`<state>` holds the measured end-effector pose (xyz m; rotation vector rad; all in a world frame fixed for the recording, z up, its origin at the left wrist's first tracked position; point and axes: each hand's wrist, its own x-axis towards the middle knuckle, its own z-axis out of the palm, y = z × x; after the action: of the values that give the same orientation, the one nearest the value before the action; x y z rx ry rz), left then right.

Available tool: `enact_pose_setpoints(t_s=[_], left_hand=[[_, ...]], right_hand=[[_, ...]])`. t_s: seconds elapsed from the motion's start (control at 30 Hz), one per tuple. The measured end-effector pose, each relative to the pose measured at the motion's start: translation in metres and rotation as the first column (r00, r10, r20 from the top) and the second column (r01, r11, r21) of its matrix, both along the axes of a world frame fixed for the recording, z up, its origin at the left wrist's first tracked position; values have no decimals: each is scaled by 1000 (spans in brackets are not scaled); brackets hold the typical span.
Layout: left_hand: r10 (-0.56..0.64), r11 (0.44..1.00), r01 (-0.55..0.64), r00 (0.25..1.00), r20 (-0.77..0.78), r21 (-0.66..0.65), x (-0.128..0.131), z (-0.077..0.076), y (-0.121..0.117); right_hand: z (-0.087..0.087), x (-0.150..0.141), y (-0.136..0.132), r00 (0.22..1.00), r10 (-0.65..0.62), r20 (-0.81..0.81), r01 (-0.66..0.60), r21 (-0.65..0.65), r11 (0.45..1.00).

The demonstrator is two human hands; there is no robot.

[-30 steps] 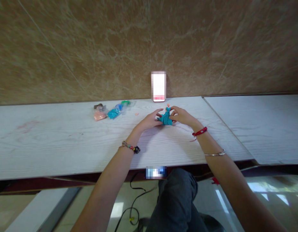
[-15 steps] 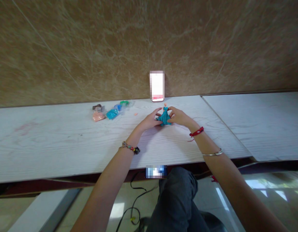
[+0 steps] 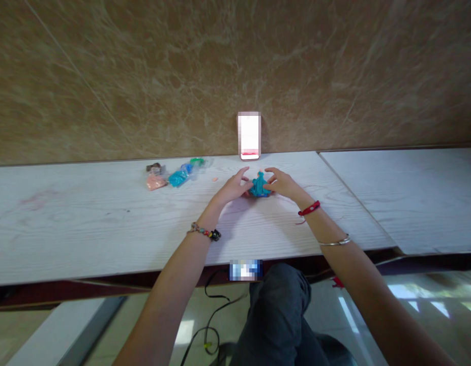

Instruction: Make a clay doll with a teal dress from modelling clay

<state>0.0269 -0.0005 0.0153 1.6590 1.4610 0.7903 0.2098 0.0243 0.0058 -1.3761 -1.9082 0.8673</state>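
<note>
A small teal clay figure (image 3: 260, 185) with a peach top stands on the white wood-grain table (image 3: 106, 223). My left hand (image 3: 232, 188) presses against its left side with the fingers curled round it. My right hand (image 3: 282, 184) pinches its right side. Both hands rest on the table surface. The lower part of the figure is hidden between my fingers.
A phone (image 3: 249, 135) leans upright against the brown marble wall just behind the figure. Small bags of coloured clay (image 3: 176, 174) lie to the left, with a peach crumb (image 3: 215, 179) near them. A second table panel (image 3: 411, 193) adjoins on the right. A cable (image 3: 208, 325) hangs below.
Both hands have closed in a little tighter and lower round the figure; it looks squatter than before. The view has shifted slightly.
</note>
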Motion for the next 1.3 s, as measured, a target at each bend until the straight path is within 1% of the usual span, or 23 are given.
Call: enact_pose_setpoints(t_s=[0.07, 0.13, 0.2, 0.3, 0.4, 0.5, 0.57, 0.6, 0.63, 0.67, 0.7, 0.73, 0.77, 0.8, 0.87, 0.93, 0.97, 1.03, 1.13, 1.2, 1.3], left_hand=[[14, 1000, -14, 1000, -23, -13, -2, 4, -1], [44, 999, -44, 995, -85, 10, -7, 8, -2], [97, 994, -86, 978, -186, 70, -13, 11, -1], [179, 977, -123, 917, -356, 173, -23, 11, 1], [238, 961, -136, 847, -476, 239, -30, 6, 5], [290, 948, -162, 796, -531, 275, -41, 5, 8], [340, 928, -179, 761, -552, 326, -58, 8, 9], [351, 918, -159, 756, -552, 364, -70, 9, 9], [375, 900, -151, 745, -552, 408, -85, 11, 8], [445, 861, -186, 725, -526, 473, -102, 12, 7], [525, 807, -228, 700, -484, 545, -119, 11, 5], [581, 761, -256, 677, -452, 596, -136, 10, 2], [614, 732, -269, 658, -435, 626, -152, 7, 0], [611, 737, -257, 649, -454, 625, -166, 3, -2], [543, 807, -212, 631, -554, 551, -185, -5, -3], [456, 879, -191, 607, -651, 437, -193, -10, -2], [412, 904, -171, 595, -690, 392, -194, -12, 0], [386, 916, -146, 576, -720, 374, -192, -12, 2], [379, 918, -144, 590, -713, 369, -189, -9, 3], [381, 917, -157, 618, -687, 367, -190, -8, 2], [389, 913, -182, 656, -647, 364, -193, -8, 1]], right_hand=[[2, -1, -2, 999, -11, 44, 11, 19, 1000], [4, -1, -4, 995, -28, 95, 23, 50, 998], [5, -1, -5, 985, -51, 163, 38, 87, 996], [7, 0, -6, 968, -89, 237, 53, 152, 987], [8, 0, -6, 963, -121, 241, 70, 212, 975], [12, 0, -5, 966, -147, 211, 91, 253, 963], [17, -4, -4, 975, -141, 174, 86, 290, 953], [19, -8, -3, 980, -121, 156, 68, 309, 949], [23, -13, -2, 986, -88, 142, 38, 321, 946], [26, -21, 0, 989, -44, 138, -3, 321, 947], [30, -30, 2, 990, 13, 144, -57, 306, 950], [33, -42, 4, 985, 77, 156, -118, 277, 953], [37, -55, 6, 974, 143, 175, -183, 239, 954], [40, -70, 9, 958, 212, 195, -250, 197, 948], [44, -103, 14, 928, 285, 240, -324, 144, 935], [45, -138, 20, 906, 322, 274, -362, 110, 925], [45, -154, 22, 905, 322, 278, -363, 114, 925], [41, -183, 26, 902, 302, 309, -358, 140, 923], [33, -215, 33, 906, 277, 320, -340, 163, 926], [27, -227, 36, 910, 265, 319, -328, 164, 930], [21, -237, 39, 916, 249, 315, -312, 171, 935]])
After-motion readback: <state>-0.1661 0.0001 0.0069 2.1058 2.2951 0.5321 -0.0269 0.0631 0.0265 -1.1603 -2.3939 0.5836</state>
